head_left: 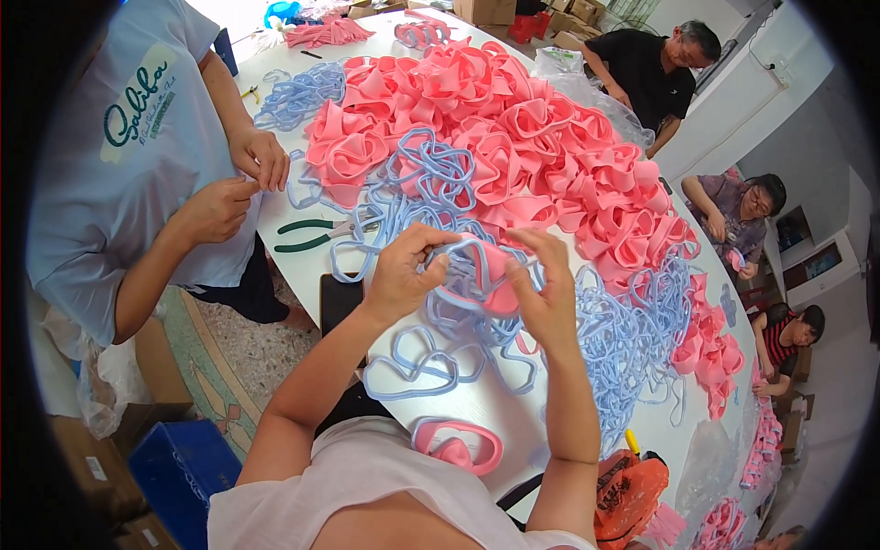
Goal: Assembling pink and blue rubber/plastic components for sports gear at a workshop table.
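Between my hands, above the table, is a pink band (498, 291) with a light-blue loop of cord along it. My left hand (403, 275) pinches the blue edge between thumb and fingers. On the opposite side my right hand (553, 291) curves around the band, its thumb against the pink. Below them lie loose light-blue loops (423, 368) on the white table. Close to my body rests another pink band (495, 451), ring-shaped, with blue along part of its edge. Pliers with dark green handles (302, 246) lie left of my hands, partly under blue loops.
A large heap of pink bands (541, 137) covers the far middle of the table (284, 206). Tangled blue loops (623, 344) spread to the right. A person in light blue (137, 183) stands at left; others work along the far and right sides. An orange-red bag (628, 495) sits near my right elbow.
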Action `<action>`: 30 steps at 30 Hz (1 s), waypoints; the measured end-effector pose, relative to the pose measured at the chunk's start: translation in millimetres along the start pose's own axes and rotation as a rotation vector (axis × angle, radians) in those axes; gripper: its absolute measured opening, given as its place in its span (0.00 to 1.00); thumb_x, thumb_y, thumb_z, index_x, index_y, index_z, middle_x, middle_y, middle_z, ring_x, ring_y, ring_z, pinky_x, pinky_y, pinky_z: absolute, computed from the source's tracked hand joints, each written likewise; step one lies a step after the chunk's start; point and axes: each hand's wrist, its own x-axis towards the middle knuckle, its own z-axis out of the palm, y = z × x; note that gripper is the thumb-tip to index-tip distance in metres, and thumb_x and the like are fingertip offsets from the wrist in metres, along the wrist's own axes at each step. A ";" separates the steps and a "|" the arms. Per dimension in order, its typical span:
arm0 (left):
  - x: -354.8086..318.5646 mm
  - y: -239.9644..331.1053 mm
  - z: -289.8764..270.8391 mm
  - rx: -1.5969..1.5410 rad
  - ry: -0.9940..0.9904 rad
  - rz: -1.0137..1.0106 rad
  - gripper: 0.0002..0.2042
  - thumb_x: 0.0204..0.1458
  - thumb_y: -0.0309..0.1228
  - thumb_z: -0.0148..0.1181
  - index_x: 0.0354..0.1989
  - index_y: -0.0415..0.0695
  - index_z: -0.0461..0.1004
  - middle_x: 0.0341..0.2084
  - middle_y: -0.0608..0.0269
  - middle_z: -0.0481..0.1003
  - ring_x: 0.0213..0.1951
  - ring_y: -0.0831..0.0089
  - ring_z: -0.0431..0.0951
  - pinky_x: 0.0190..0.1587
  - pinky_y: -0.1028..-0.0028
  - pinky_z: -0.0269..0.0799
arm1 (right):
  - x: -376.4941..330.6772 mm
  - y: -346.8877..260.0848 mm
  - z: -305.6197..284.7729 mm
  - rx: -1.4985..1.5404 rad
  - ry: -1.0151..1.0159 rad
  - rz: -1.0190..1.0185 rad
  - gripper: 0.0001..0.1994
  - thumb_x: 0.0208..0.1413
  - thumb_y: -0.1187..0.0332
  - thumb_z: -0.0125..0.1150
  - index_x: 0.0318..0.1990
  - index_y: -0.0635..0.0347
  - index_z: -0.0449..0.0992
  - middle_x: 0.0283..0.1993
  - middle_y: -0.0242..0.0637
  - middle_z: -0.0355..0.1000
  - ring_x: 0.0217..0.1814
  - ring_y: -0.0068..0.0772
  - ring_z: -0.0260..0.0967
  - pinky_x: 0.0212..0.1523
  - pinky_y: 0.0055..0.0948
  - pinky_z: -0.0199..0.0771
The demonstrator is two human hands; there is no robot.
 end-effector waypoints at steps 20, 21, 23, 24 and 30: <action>39.6 17.9 3.0 0.372 0.250 0.173 0.13 0.48 0.28 0.66 0.44 0.45 0.77 0.39 0.63 0.70 0.39 0.74 0.70 0.39 0.74 0.67 | -1.2 18.6 18.7 0.361 0.156 0.557 0.08 0.58 0.68 0.63 0.37 0.66 0.79 0.28 0.31 0.76 0.29 0.16 0.68 0.32 0.19 0.68; 35.7 20.2 11.5 0.396 0.290 0.193 0.12 0.44 0.25 0.67 0.40 0.45 0.79 0.36 0.63 0.69 0.38 0.72 0.69 0.40 0.73 0.67 | -0.7 20.6 21.7 0.358 0.158 0.554 0.08 0.58 0.68 0.63 0.37 0.66 0.79 0.28 0.31 0.76 0.29 0.16 0.68 0.32 0.19 0.68; 31.5 16.9 20.6 0.465 0.326 0.287 0.12 0.43 0.24 0.68 0.38 0.44 0.79 0.36 0.63 0.68 0.39 0.71 0.69 0.41 0.73 0.66 | -0.2 21.0 30.9 0.356 0.237 0.502 0.10 0.58 0.67 0.63 0.37 0.66 0.79 0.28 0.32 0.76 0.29 0.17 0.69 0.32 0.20 0.69; 29.8 16.2 24.4 0.532 0.356 0.381 0.11 0.41 0.23 0.69 0.36 0.44 0.80 0.35 0.63 0.67 0.40 0.69 0.68 0.42 0.73 0.66 | -0.4 20.6 36.2 0.359 0.232 0.496 0.10 0.58 0.67 0.63 0.37 0.66 0.79 0.28 0.32 0.76 0.29 0.17 0.69 0.32 0.20 0.69; 31.8 14.9 42.9 0.455 0.472 0.239 0.11 0.40 0.26 0.71 0.34 0.44 0.80 0.36 0.63 0.66 0.43 0.68 0.66 0.46 0.70 0.64 | -0.7 10.1 52.7 0.113 0.344 0.288 0.09 0.58 0.66 0.63 0.37 0.65 0.77 0.29 0.37 0.74 0.28 0.26 0.70 0.31 0.25 0.69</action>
